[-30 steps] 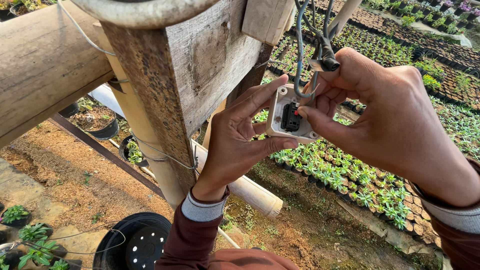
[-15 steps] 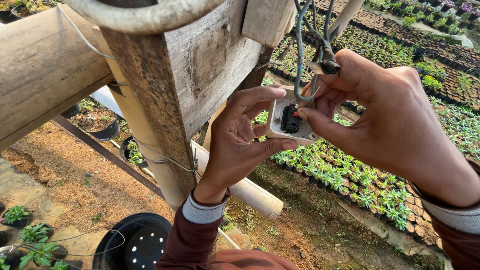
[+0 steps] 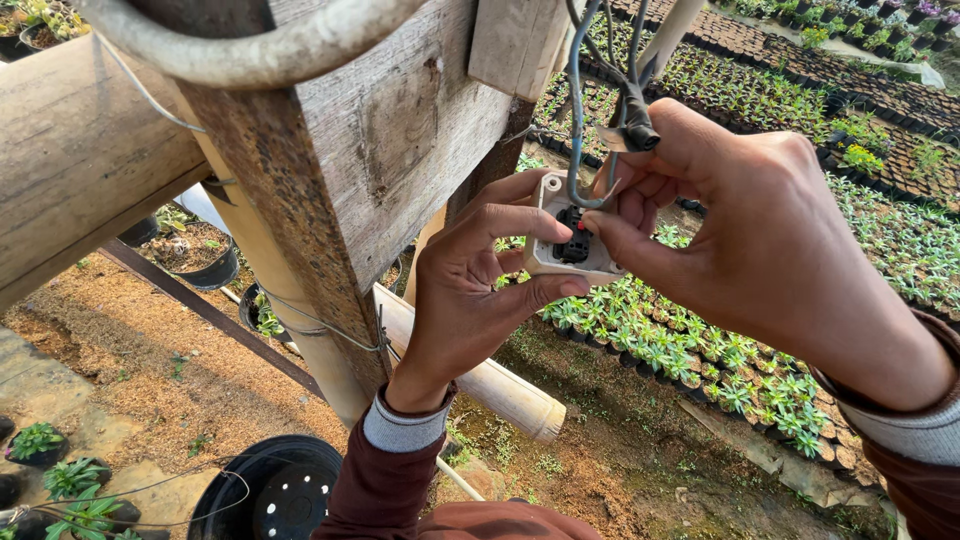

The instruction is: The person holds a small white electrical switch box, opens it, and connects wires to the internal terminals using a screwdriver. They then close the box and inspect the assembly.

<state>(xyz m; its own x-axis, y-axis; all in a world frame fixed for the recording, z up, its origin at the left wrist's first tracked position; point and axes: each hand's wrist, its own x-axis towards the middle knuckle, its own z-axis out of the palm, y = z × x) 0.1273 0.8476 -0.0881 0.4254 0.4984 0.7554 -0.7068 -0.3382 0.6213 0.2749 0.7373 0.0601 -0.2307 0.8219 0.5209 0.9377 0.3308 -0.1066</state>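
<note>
Wiring step, I judge: left hand [image 3: 470, 300] grips the white socket box [image 3: 572, 240] while right hand [image 3: 740, 230] pinches the grey wire [image 3: 577, 120] into it, needing fine seating next.

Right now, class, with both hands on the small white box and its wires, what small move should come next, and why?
Probably push the grey wire end into the black terminal: the left hand steadies the white box, and the right hand pinches the wire just above it.
</note>
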